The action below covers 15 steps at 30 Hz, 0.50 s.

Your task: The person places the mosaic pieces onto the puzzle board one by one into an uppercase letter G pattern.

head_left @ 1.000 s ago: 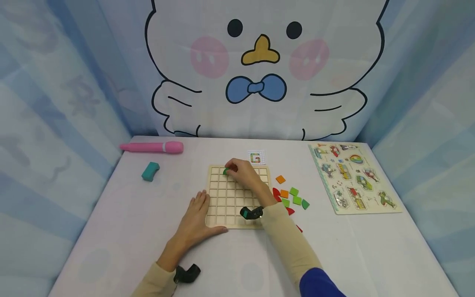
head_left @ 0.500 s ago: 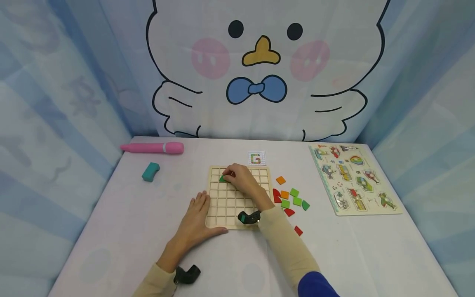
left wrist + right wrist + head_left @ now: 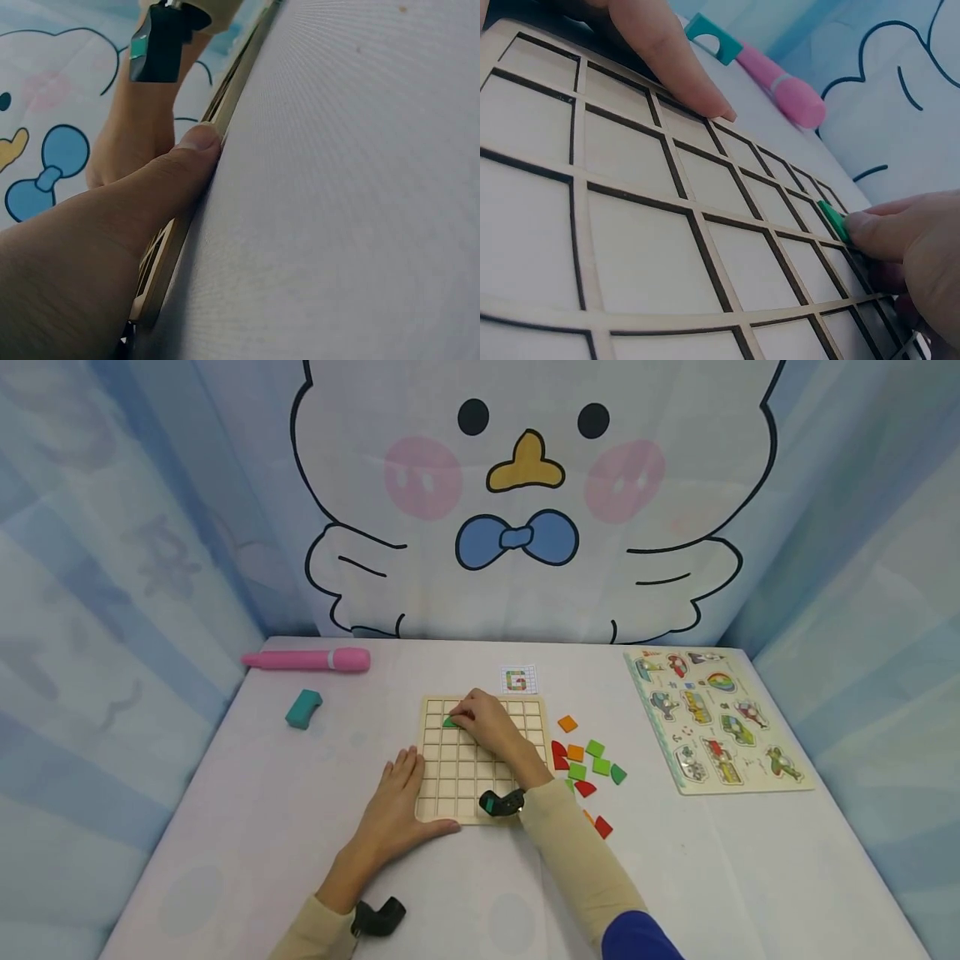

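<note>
A wooden grid board (image 3: pixel 457 789) with square recesses lies on the table. My right hand (image 3: pixel 487 727) pinches a dark green tile (image 3: pixel 448 722) between thumb and fingertips, over a cell in the board's upper left. In the right wrist view the green tile (image 3: pixel 832 220) stands tilted at the grid, with the thumb against it. My left hand (image 3: pixel 397 802) lies with straight fingers along the board's left side, its thumb at the near edge. The left wrist view shows that thumb (image 3: pixel 180 165) touching the board's rim.
Red, orange and green tiles (image 3: pixel 600 766) lie loose right of the board. A small pattern card (image 3: pixel 518 679) sits behind it. A picture puzzle board (image 3: pixel 716 727) is at the right. A teal block (image 3: pixel 303 708) and pink pen-like object (image 3: pixel 307 660) lie at the left.
My right hand has come slightly nearer and left with the green tile, from the board's top row to a cell lower down, then stayed there. The left hand has not moved.
</note>
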{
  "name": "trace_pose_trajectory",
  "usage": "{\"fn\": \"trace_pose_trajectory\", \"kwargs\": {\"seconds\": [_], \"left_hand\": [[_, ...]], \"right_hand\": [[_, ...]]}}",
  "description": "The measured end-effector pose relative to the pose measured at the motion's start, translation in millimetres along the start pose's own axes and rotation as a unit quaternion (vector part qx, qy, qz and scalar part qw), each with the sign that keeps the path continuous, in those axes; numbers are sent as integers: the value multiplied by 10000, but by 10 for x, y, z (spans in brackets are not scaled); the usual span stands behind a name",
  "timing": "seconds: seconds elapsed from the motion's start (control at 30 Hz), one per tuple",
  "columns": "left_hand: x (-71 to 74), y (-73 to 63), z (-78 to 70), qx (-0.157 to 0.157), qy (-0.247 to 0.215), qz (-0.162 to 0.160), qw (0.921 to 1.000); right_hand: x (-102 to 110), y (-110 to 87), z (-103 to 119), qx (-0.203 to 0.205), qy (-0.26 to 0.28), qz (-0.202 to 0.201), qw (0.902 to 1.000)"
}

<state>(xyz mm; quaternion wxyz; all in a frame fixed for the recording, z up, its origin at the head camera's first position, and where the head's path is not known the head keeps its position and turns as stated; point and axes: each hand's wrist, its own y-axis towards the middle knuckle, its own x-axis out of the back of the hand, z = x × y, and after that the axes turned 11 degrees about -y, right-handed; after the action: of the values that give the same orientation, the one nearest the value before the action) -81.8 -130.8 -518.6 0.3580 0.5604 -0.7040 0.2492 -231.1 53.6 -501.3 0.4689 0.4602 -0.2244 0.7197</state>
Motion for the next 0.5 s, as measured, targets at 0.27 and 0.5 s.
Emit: {"fn": "trace_pose_trajectory", "kwargs": {"seconds": [0.27, 0.5], "left_hand": [[6, 5, -17, 55, -16, -1, 10000], [6, -11, -24, 26, -44, -63, 10000]], "right_hand": [[26, -26, -26, 50, -16, -26, 10000], [154, -124, -38, -117, 148, -86, 9998]]}}
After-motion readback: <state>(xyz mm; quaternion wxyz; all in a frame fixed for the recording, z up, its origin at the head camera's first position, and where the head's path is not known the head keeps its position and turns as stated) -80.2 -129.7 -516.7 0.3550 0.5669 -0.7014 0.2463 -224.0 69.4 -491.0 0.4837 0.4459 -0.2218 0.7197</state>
